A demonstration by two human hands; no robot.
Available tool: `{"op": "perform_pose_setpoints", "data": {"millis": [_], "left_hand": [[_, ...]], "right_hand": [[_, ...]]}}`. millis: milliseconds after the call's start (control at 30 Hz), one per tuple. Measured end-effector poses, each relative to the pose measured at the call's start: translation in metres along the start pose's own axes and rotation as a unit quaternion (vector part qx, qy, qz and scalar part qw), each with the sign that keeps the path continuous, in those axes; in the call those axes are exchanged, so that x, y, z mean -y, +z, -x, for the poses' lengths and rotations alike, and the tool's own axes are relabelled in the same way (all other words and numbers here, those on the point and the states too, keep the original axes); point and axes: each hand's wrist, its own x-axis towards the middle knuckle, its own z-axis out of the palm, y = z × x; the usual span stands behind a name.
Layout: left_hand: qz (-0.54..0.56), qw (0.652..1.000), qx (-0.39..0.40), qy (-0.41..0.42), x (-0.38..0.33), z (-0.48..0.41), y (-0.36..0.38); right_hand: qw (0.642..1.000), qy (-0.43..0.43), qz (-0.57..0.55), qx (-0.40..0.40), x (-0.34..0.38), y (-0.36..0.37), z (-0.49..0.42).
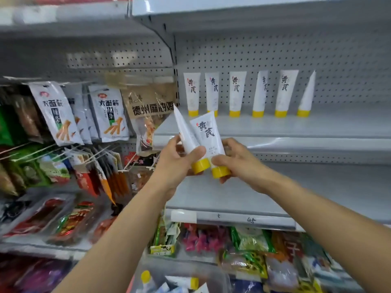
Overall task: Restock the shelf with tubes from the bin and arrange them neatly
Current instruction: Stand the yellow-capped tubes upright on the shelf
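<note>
Holding one tube in each hand, the person keeps both up in front of the shelf [317, 125]. The left hand [177, 163] wraps the edge-on tube [187, 134] low on its body, thumb across it just above the yellow cap [200, 165]. The right hand [239, 161] grips the label-forward tube [208, 134] at the same height. At the back of the shelf six tubes [236, 92] stand cap-down in a spaced row; more lie in the bin [179, 280] below. Expect a light item with a soft, smooth body that dents and may slip. Grip near the stiffer cap and seat the cap flat, since the stance is probably tippy.
</note>
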Motion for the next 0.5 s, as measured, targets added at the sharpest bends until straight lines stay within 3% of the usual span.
{"op": "perform_pose_setpoints", "data": {"millis": [200, 500], "left_hand": [[-0.060, 0.995, -0.058, 0.052, -0.034, -0.036, -0.002], [-0.119, 0.987, -0.097, 0.051, -0.047, -0.088, -0.031]], "right_hand": [[0.998, -0.053, 0.002, -0.026, 0.040, -0.024, -0.047], [0.996, -0.030, 0.049, -0.075, 0.045, -0.016, -0.157]]}}
